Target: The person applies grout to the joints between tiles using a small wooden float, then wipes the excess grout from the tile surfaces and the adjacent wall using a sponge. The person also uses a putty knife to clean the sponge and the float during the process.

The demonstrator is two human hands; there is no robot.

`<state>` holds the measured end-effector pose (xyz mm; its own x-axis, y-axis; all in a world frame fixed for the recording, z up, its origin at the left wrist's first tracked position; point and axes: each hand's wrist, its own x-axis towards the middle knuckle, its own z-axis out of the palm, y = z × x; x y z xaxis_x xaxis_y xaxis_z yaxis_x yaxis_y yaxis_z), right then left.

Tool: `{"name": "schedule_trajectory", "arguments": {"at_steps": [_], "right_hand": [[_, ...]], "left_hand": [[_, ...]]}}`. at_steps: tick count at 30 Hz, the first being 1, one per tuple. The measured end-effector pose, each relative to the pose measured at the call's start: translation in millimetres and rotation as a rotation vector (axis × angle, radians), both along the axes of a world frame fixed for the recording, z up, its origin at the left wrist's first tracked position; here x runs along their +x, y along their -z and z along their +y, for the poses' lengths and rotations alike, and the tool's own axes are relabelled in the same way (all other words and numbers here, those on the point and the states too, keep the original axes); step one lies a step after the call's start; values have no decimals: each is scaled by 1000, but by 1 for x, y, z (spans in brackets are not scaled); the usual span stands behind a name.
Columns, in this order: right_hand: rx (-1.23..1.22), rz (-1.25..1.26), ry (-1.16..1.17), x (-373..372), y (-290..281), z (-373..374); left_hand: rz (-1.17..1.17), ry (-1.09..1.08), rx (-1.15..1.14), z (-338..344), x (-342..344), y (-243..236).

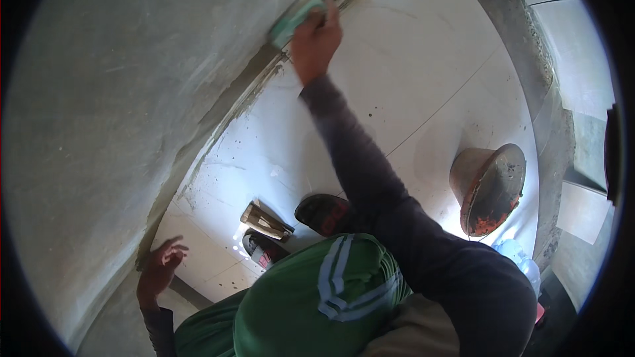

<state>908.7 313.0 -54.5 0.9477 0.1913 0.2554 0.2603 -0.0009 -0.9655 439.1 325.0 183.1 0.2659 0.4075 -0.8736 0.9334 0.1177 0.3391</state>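
Note:
My right hand (pixel 316 41) reaches far out along the foot of the grey wall (pixel 119 79). Its fingers are closed on a flat green block (pixel 301 18), like a plastering float, which is blurred. The block lies against the wall's lower edge, just above the joint with the white tiled floor (pixel 410 59). Darker, damp-looking mortar (pixel 225 102) runs along that joint. My left hand (pixel 161 266) is at the lower left beside the wall, with its fingers apart, loosely bent and holding nothing. Whether it touches the wall is not clear.
A bucket (pixel 493 188) with reddish residue inside stands tilted-looking on the floor at the right. By my sandals (pixel 324 214) lies a short brownish block-like piece (pixel 266 221). A rough concrete edge (pixel 529 46) borders the tiles. Clear bluish plastic (pixel 519 258) sits below the bucket.

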Motion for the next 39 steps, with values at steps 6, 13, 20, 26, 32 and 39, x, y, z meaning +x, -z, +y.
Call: {"name": "schedule_trajectory", "arguments": {"at_steps": [6, 13, 20, 26, 32, 39], "right_hand": [[-34, 82, 33, -46, 14, -2], [-115, 187, 105, 49, 41, -2], [-46, -126, 184, 85, 3, 11], [-78, 72, 110, 13, 18, 1], [-167, 344, 13, 174, 22, -8], [13, -54, 119, 107, -5, 12]], "left_hand": [[-47, 50, -75, 5, 45, 5], [14, 122, -145, 13, 34, 11], [66, 50, -36, 13, 20, -8], [-108, 75, -26, 15, 78, 0], [62, 110, -86, 14, 38, -3], [29, 26, -3, 17, 48, -20]]}}
